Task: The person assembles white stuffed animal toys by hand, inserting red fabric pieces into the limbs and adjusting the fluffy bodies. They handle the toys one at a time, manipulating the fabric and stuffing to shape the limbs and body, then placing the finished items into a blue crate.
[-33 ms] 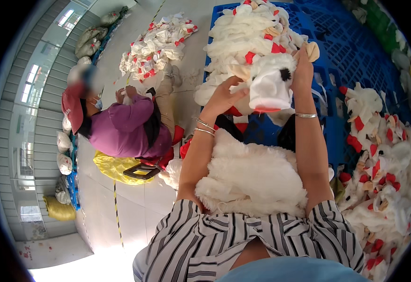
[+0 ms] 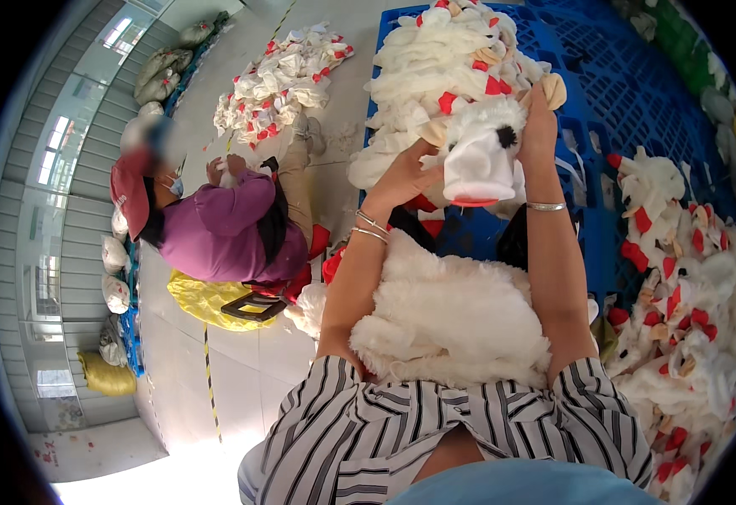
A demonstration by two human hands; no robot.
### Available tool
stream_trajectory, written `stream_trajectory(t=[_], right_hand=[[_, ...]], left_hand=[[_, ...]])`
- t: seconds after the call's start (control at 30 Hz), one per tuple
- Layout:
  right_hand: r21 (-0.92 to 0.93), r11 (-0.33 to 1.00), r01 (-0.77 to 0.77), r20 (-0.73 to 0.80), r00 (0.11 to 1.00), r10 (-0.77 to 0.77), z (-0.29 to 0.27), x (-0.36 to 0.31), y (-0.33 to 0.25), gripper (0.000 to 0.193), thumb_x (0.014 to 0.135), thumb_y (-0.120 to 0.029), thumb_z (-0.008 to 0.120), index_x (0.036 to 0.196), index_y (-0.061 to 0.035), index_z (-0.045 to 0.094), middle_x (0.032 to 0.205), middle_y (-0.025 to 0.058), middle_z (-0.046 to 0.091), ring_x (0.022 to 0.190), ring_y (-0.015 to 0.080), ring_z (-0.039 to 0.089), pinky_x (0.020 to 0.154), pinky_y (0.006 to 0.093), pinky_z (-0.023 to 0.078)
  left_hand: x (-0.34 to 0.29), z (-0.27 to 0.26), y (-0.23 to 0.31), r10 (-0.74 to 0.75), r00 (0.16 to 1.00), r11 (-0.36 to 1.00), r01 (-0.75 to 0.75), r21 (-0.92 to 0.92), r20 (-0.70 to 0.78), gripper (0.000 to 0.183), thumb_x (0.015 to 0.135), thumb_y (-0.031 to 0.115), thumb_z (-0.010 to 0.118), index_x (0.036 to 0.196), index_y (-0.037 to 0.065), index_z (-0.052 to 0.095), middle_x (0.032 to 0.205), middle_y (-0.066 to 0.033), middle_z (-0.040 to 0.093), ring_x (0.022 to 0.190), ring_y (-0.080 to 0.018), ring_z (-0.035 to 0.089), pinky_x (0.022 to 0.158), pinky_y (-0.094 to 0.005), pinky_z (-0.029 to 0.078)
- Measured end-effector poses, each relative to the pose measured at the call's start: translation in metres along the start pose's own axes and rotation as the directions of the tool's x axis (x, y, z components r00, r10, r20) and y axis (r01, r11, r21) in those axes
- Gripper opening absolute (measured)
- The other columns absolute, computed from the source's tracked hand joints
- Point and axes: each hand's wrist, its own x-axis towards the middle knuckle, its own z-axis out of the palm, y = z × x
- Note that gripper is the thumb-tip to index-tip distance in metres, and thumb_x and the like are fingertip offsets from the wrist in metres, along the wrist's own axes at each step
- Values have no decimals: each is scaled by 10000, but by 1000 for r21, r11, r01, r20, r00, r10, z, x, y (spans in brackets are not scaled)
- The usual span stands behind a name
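Out in front of me I hold up a white plush animal skin (image 2: 479,164), its smooth muzzle facing me, with a black eye patch, beige ears and a red edge along the bottom. My right hand (image 2: 539,126) grips its right side just below the ear. My left hand (image 2: 408,175) has its fingers closed on the left side of the head, with the fingertips partly hidden. Across my lap lies a fluffy white plush piece (image 2: 456,316), touched by neither hand.
A heap of white plush skins (image 2: 443,50) covers part of a blue pallet (image 2: 578,50) ahead. Another plush pile (image 2: 688,311) lies at right, a third (image 2: 288,80) on the floor. A co-worker in purple (image 2: 225,223) sits at left by a yellow bag (image 2: 208,299).
My left hand has closed in on the side of the plush head, its fingers less spread. The head has turned a little, its muzzle shifting slightly left and down.
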Motion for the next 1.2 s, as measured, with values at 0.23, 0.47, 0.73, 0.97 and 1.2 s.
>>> stream_trajectory(t=[0.23, 0.47, 0.73, 0.97, 1.2], right_hand=[[-240, 970, 40, 298, 954, 34, 2, -16, -7, 452, 973, -491, 463, 867, -74, 601, 772, 27, 571, 660, 102, 524, 616, 232, 431], [-196, 980, -19, 284, 956, 76, 4, -19, -3, 403, 960, -432, 532, 974, -39, 622, 795, 40, 617, 696, 104, 579, 599, 214, 459], [-120, 987, 105, 100, 991, -93, -5, -4, 5, 337, 929, -303, 637, 1041, 14, 619, 897, 62, 664, 775, 116, 652, 659, 252, 530], [-73, 992, 108, 124, 987, -98, -5, -3, 4, 326, 921, -288, 664, 1018, 20, 622, 911, 51, 663, 778, 109, 648, 663, 240, 520], [-180, 975, 130, 94, 989, -114, -8, 1, 9, 305, 922, -316, 665, 954, -13, 638, 853, 6, 635, 731, 59, 576, 634, 209, 455]], left_hand=[[4, 19, 14, 101, 992, 660, -11, -751, 74, 996, 808, 696, 591, 1494, 65, 240, 1458, -78, 393, 1361, -220, 365, 1100, -369, 332], [3, 2, 10, -32, 999, 613, 41, -789, 27, 840, 817, 542, 694, 1426, 45, 399, 904, 31, 547, 849, -83, 507, 744, -214, 416], [-3, -37, 19, -198, 865, 409, -355, -841, -462, 157, 898, 185, 686, 826, 160, 549, 696, 58, 438, 616, -83, 409, 607, -258, 407], [-8, -57, 6, -298, 738, 487, -428, -761, -606, 280, 888, 166, 682, 681, 174, 493, 713, 50, 525, 665, -65, 505, 619, -262, 441], [-9, -59, -18, -392, 699, 574, -322, -753, -598, 255, 884, 159, 685, 703, 159, 505, 717, 46, 528, 660, -68, 499, 605, -260, 437]])
